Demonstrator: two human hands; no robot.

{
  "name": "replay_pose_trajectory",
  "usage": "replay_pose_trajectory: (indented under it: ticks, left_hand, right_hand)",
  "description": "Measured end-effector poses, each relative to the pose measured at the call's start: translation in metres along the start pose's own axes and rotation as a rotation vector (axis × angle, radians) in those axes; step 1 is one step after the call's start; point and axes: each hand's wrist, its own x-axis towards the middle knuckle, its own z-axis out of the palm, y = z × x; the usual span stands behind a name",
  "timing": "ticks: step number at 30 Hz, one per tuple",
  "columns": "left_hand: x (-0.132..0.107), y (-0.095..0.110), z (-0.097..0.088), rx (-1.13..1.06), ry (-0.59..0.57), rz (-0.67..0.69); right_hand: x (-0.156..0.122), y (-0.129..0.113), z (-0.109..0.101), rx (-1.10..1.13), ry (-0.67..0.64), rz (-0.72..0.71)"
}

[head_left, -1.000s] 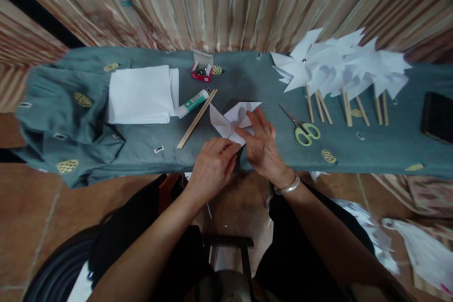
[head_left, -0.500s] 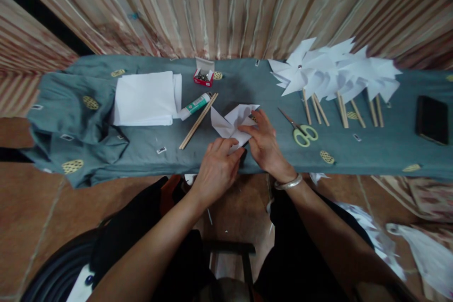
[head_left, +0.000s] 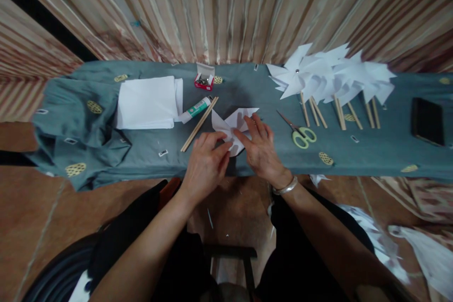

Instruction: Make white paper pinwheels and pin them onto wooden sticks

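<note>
A white folded paper piece [head_left: 231,125] with pointed flaps lies on the grey-green cloth [head_left: 148,148] at the table's near edge. My left hand [head_left: 205,165] pinches the paper's near corner with curled fingers. My right hand [head_left: 260,146] rests on the paper's right side, fingers pressed down on a flap. A silver bangle [head_left: 286,186] circles my right wrist.
Two wooden sticks [head_left: 199,123] and a glue tube [head_left: 194,108] lie left of the paper, beside a stack of white sheets [head_left: 146,103]. A small red box of pins [head_left: 204,81] sits behind. Green-handled scissors [head_left: 300,134], several finished paper pinwheels [head_left: 329,80] and a dark phone [head_left: 427,121] lie to the right.
Both hands stay on the folded paper. My left hand has shifted forward over its near corner, and my right fingers have moved down onto the flap. The camera has tilted slightly.
</note>
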Motion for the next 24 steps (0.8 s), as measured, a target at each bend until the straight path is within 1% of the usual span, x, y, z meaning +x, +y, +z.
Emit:
replay_pose_trajectory:
  ticks: [5,9,12,15,18,24]
  left_hand:
    - [0.005,-0.013,-0.009,0.007,0.089,-0.068]
    - [0.009,-0.019,-0.008,-0.019,0.132,-0.08]
    - [0.011,-0.021,-0.005,-0.051,0.167,-0.088]
    - [0.013,-0.024,-0.003,-0.071,0.18,-0.096]
    - [0.014,-0.026,-0.001,-0.071,0.184,-0.102]
    - [0.016,-0.026,-0.001,-0.072,0.189,-0.081]
  right_hand:
    - [0.003,-0.008,0.007,-0.014,0.013,0.01]
    - [0.002,-0.006,0.007,0.016,0.035,0.013]
    - [0.001,-0.001,0.004,0.09,0.032,0.044]
    - [0.001,0.002,0.0,0.165,-0.001,0.094]
    - [0.001,0.004,-0.001,0.188,-0.013,0.12]
    - [-0.001,0.004,-0.002,0.133,0.056,0.064]
